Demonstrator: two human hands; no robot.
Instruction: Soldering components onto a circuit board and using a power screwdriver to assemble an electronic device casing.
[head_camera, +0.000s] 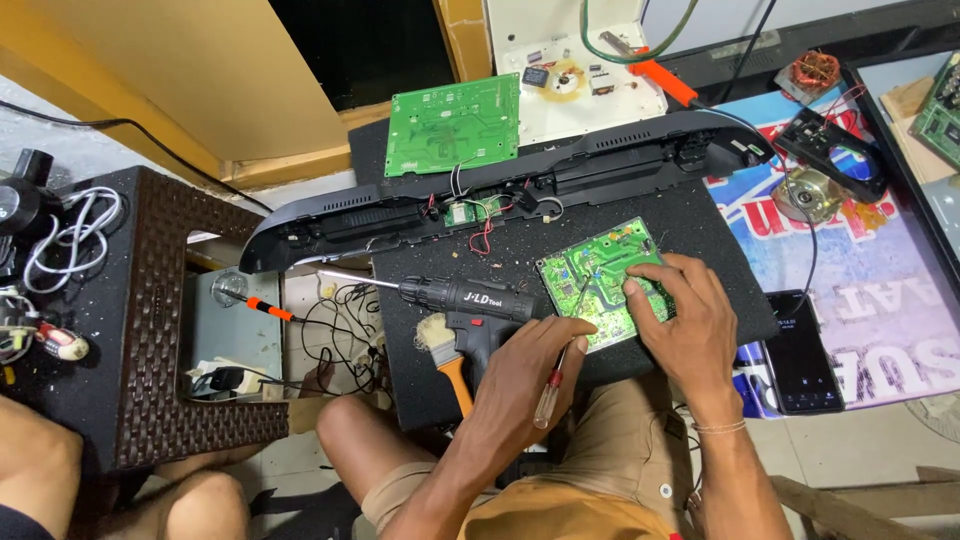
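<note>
A green circuit board lies on a black mat over my lap. My left hand grips a slim screwdriver with a clear red handle; its shaft points up onto the board's near left part. My right hand lies flat on the board's right side with the fingertips pressing its surface. A black cordless drill lies just left of the board, bit pointing left, touching my left hand's knuckles.
A long curved black plastic housing with wires spans the mat's far edge; a second green board lies behind it. A brush, a phone, an orange-handled soldering iron and a brown stool surround me. Another person's knee shows bottom left.
</note>
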